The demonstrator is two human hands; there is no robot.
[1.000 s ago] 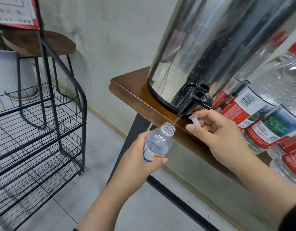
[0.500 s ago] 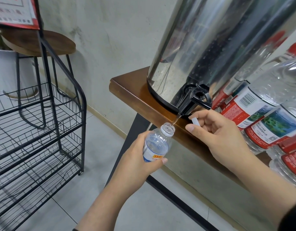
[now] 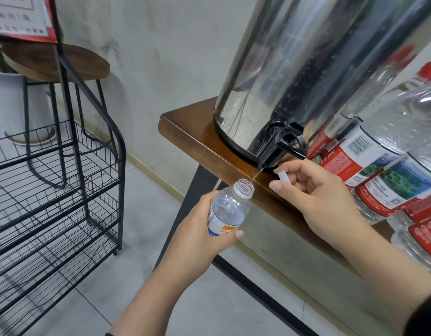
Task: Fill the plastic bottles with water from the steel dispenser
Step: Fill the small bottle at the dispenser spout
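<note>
Currently filling: left hand [image 3: 199, 229] grips bottle [image 3: 227, 209] under tap [image 3: 280, 146], stream entering neck. Right hand [image 3: 316, 197] pinches cap [image 3: 283, 177]. Level unclear; capping left; bottles [image 3: 379, 166] at right look full.

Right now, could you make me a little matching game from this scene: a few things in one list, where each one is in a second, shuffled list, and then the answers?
Things:
1. small bottle
2. white cap
3. steel dispenser
4. wire rack

Places:
A. standing on the floor at the far left
B. gripped in the left hand under the black tap
C. on the wooden table
D. pinched in the right hand

Pairs: 1-B, 2-D, 3-C, 4-A
</note>
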